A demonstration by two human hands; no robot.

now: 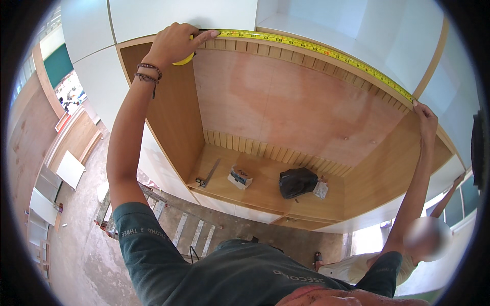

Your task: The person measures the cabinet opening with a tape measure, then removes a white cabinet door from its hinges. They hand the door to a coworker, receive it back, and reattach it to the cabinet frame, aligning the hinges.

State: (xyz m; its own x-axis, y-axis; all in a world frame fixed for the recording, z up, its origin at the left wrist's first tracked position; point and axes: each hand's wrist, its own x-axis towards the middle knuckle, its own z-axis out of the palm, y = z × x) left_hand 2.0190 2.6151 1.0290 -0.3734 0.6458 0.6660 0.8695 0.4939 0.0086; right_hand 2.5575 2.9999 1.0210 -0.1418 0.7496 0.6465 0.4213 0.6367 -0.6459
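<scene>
Both of my arms are stretched up to the top edge of a wooden cabinet niche (286, 107). My left hand (173, 43) has its fingers wrapped around the yellow tape measure case (185, 59), forefinger laid along the tape (316, 49). My right hand (426, 120) presses the tape's far end against the right corner, fingers together. Below on the shelf (265, 191) lie a black bag (297, 182), a small box (240, 176) and a metal square (208, 174).

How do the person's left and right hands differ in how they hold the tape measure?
The left hand wraps the yellow tape measure case, wrist wearing dark bead bracelets; the right hand is bare and only presses the blade's far end with its fingertips. The left sits higher in view, the right lower. Both pin the tape to the cabinet's top edge.
</scene>
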